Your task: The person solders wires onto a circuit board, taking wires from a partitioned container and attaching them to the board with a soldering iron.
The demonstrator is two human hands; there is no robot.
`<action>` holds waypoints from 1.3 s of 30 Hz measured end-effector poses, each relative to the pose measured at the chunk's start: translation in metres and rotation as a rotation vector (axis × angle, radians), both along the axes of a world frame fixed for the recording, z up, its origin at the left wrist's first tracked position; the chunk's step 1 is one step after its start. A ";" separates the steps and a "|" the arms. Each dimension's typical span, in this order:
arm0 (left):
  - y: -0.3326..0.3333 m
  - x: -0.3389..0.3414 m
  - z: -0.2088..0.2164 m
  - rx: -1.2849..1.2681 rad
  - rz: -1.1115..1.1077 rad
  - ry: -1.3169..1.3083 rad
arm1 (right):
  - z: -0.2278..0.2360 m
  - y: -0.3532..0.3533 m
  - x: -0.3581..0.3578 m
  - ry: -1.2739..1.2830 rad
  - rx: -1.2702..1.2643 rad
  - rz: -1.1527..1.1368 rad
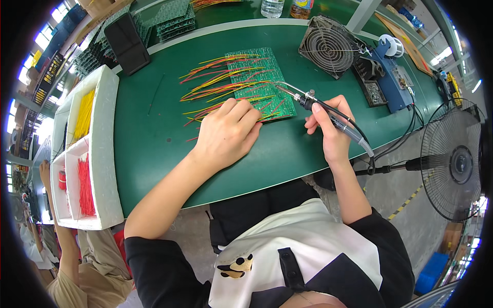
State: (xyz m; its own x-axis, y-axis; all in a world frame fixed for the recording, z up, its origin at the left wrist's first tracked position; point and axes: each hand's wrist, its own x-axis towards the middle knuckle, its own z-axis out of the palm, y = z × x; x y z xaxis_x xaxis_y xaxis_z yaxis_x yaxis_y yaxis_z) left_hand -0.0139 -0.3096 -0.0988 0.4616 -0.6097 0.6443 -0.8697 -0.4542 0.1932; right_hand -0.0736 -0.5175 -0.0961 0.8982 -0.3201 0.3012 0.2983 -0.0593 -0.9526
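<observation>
The fingertips of the left hand (229,131) are hidden behind its own knuckles, and the hand covers the near-left corner of the circuit board (271,66); whether it pinches a wire there, I cannot tell. The contact at the tip of the soldering iron (354,134) is too small to make out. The left hand lies palm down, fingers bent and close together, its forearm crossing the near edge of the tabletop (149,154). The right hand (335,136) pinches the iron's grip between thumb and fingers, raised near the board's right side. The iron slants, tip toward the tabletop's far-left corner and tail toward its near edge. The board lies toward the tabletop's far edge, its long axis running far to near, with red and yellow wires (205,92) trailing toward the tabletop's left edge.
</observation>
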 end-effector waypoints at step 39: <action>-0.018 -0.052 0.052 0.383 0.160 -0.062 | -0.002 -0.149 -0.068 -0.134 -0.103 -0.627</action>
